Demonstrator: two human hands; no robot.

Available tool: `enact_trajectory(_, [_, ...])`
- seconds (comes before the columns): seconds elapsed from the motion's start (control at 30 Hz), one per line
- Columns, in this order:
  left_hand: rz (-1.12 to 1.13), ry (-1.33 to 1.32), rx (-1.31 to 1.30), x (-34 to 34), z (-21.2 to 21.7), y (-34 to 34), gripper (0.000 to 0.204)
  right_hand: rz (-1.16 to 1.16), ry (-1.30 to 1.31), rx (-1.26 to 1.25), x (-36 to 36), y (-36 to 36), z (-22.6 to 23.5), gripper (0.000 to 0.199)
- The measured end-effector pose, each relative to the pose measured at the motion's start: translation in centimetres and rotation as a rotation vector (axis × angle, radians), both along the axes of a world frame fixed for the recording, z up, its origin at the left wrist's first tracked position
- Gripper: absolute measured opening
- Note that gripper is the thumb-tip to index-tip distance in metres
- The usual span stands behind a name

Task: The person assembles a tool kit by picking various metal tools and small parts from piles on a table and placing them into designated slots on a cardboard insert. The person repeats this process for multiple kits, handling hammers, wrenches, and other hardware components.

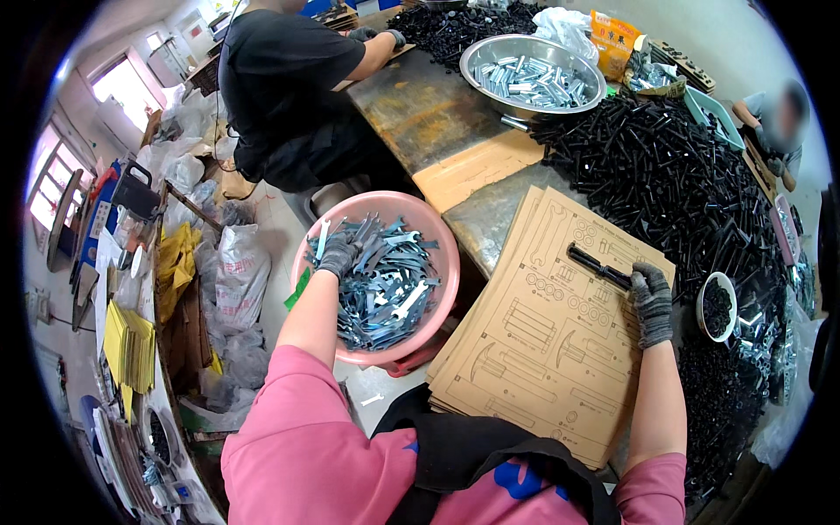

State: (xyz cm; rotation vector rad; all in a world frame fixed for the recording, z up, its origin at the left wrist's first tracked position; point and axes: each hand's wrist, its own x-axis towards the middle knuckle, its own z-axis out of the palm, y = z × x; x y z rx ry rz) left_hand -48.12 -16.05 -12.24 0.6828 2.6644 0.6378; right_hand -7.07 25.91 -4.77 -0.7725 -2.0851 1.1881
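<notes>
Head view: has wrenches under left hand, pink basin around it; black rods at fingertips of right hand, cardboard sheets beneath. Can't tell how tightly closed, either side.

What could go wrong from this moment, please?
The left hand, among loose wrenches in the pink basin, could get pinched. The cardboard sheets, stacked unevenly, might slide. The round black parts at the right hand might roll off these sheets.
</notes>
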Motion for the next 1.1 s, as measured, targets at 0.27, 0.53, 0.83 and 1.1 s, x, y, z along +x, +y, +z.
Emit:
enact_trajectory(0.27, [0.18, -0.796, 0.88, 4.9, 6.2, 5.5, 0.029, -0.02, -0.033, 0.034, 0.6, 0.8, -0.5, 0.02])
enact_trajectory(0.53, [-0.398, -1.006, 0.789, 20.1, 16.0, 15.4, 0.029, 0.248, 0.005, 0.028, -3.5, -7.3, 8.4, 0.03])
enact_trajectory(0.83, [-0.426, -1.349, 0.836, 26.2, 15.3, 19.6, 0.049, 0.172, -0.111, -0.563, 0.3, -8.5, 13.9, 0.019])
enact_trajectory(1.1, [-0.296, -1.377, 1.471, 29.8, 13.1, 23.0, 0.04, -0.02, 0.164, -0.497, -0.9, -11.0, 7.1, 0.021])
